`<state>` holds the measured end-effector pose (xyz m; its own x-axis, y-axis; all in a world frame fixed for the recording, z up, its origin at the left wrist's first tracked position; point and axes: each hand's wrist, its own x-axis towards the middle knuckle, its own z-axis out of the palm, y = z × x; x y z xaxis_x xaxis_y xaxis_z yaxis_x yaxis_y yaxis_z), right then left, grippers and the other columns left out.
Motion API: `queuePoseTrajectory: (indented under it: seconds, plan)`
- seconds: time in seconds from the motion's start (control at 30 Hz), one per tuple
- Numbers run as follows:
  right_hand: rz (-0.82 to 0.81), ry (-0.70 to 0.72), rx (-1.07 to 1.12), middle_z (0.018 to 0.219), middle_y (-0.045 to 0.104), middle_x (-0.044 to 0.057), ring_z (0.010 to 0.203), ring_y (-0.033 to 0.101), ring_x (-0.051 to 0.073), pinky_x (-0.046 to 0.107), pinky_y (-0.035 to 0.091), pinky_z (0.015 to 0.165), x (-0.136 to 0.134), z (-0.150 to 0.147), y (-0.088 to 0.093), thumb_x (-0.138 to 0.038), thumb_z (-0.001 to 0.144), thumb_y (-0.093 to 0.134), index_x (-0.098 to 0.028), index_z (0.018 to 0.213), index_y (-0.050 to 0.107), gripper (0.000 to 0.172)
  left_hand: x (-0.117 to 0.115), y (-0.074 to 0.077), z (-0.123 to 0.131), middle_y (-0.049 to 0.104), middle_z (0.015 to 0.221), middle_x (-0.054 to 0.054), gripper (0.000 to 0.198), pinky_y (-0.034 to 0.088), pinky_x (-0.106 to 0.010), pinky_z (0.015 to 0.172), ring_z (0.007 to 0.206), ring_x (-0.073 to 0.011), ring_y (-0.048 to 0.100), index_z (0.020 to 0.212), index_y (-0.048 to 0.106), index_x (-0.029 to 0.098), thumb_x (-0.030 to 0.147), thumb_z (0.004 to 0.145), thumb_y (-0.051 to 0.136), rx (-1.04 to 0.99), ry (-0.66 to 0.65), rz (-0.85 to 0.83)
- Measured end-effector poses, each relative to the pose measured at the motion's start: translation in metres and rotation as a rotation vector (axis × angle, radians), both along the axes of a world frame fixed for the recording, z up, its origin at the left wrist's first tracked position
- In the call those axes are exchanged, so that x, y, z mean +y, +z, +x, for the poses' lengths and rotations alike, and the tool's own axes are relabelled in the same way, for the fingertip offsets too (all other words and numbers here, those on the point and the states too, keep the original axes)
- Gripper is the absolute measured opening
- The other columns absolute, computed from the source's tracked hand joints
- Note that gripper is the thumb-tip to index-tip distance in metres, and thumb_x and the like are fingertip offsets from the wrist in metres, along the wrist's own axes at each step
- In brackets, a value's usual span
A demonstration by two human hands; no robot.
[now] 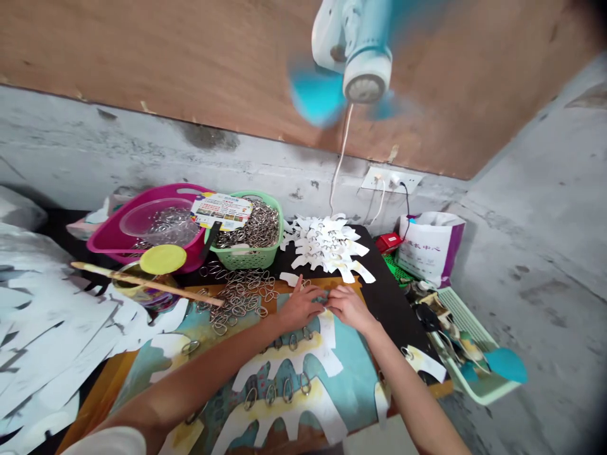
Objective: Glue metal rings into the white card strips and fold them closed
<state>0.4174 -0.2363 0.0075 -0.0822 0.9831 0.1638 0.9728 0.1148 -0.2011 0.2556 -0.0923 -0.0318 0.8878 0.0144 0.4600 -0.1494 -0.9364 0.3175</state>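
Head: L hand (298, 308), R hand (351, 308) meet, prob pinching paper (327, 327).

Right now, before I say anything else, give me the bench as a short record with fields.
Left hand: fingertips on white card strip, grip unclear
Right hand: fingertips on the same strip
Left of hands: heap of loose metal rings
Behind: green basket of rings, pile of white cards
Right edge: pale tray of clutter
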Motion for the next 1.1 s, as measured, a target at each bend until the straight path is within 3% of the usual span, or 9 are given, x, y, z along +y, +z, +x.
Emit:
queuePoseTrajectory:
  seconds: [0.2, 0.4, 0.53, 0.67, 0.8, 0.97, 1.1]
  plan:
    - [0.015, 0.003, -0.018, 0.085, 0.062, 0.005, 0.084, 0.049, 0.020, 0.034, 0.032, 0.079, -0.005, -0.004, -0.001, -0.017, 0.098, 0.050, -0.019, 0.087, 0.067, 0.020, 0.001, -0.003, 0.002, 0.072, 0.092, 0.000, 0.017, -0.005, -0.061, 0.116, 0.112, -0.0226, 0.057, 0.086, 0.071, 0.025, 0.022, 0.093, 0.056, 0.034, -0.004, -0.023]
    - [0.017, -0.018, -0.016, 0.089, 0.062, 0.005, 0.088, 0.048, 0.020, 0.033, 0.032, 0.079, -0.007, -0.007, 0.003, -0.017, 0.094, 0.055, -0.019, 0.096, 0.065, 0.010, -0.001, 0.000, -0.001, 0.061, 0.115, -0.008, 0.021, 0.006, -0.062, 0.116, 0.113, -0.0233, 0.054, 0.083, 0.071, 0.023, 0.025, 0.094, 0.053, -0.009, 0.045, 0.061]
    - [-0.006, 0.019, -0.020, 0.089, 0.063, 0.002, 0.088, 0.049, 0.019, 0.031, 0.032, 0.078, -0.003, -0.003, 0.005, -0.016, 0.094, 0.057, -0.022, 0.092, 0.067, 0.012, -0.001, 0.000, -0.001, 0.058, 0.124, -0.009, 0.019, 0.005, -0.061, 0.117, 0.119, -0.0243, 0.051, 0.085, 0.071, 0.023, 0.025, 0.093, 0.055, -0.011, 0.023, 0.074]
    - [-0.026, 0.013, -0.036, 0.083, 0.063, 0.002, 0.085, 0.050, 0.018, 0.031, 0.032, 0.078, -0.001, -0.005, 0.008, -0.017, 0.095, 0.055, -0.021, 0.086, 0.067, 0.015, 0.000, 0.000, 0.000, 0.069, 0.106, -0.003, 0.018, -0.004, -0.058, 0.118, 0.118, -0.0210, 0.054, 0.084, 0.069, 0.023, 0.021, 0.093, 0.054, 0.011, -0.035, 0.014]
    - [-0.012, -0.099, -0.068, 0.082, 0.062, 0.007, 0.085, 0.051, 0.021, 0.036, 0.030, 0.083, -0.005, -0.022, 0.006, -0.016, 0.092, 0.053, -0.017, 0.082, 0.063, 0.015, 0.000, 0.001, 0.000, 0.072, 0.084, 0.000, 0.018, -0.007, -0.061, 0.116, 0.113, -0.0231, 0.058, 0.083, 0.069, 0.023, 0.021, 0.092, 0.054, 0.052, 0.010, -0.043]
    - [0.016, -0.281, -0.048, 0.082, 0.062, 0.009, 0.083, 0.053, 0.023, 0.036, 0.030, 0.081, -0.013, -0.040, -0.002, -0.012, 0.089, 0.052, -0.015, 0.081, 0.062, 0.012, -0.001, -0.001, -0.001, 0.071, 0.091, 0.000, 0.015, -0.006, -0.063, 0.115, 0.115, -0.0243, 0.054, 0.098, 0.067, 0.026, 0.022, 0.091, 0.055, 0.060, 0.032, -0.060]
    - [0.002, -0.285, 0.016, 0.080, 0.062, 0.003, 0.082, 0.055, 0.019, 0.031, 0.032, 0.075, -0.016, -0.032, -0.005, -0.009, 0.086, 0.054, -0.018, 0.080, 0.062, 0.014, -0.001, -0.003, 0.000, 0.070, 0.093, 0.000, 0.016, -0.005, -0.062, 0.116, 0.111, -0.0221, 0.054, 0.100, 0.067, 0.026, 0.020, 0.092, 0.054, 0.061, 0.003, -0.058]
